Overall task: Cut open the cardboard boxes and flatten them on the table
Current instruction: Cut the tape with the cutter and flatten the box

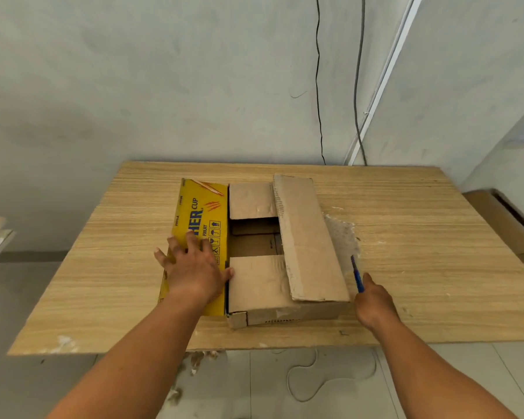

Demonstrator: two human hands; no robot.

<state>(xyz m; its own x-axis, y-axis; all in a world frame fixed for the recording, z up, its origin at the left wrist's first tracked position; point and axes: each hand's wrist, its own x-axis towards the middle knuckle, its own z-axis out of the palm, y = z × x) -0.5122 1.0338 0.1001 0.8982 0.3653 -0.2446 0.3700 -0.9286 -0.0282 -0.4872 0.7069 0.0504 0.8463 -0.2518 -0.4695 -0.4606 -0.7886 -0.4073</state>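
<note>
Cardboard box (273,267) lies between both hands.

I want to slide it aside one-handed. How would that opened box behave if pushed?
The box looks empty through its open top, so probably light and easy to slide. Its loose flaps would likely flop. The left hand already presses the yellow flap flat, suggesting thin, bendable cardboard.
</note>
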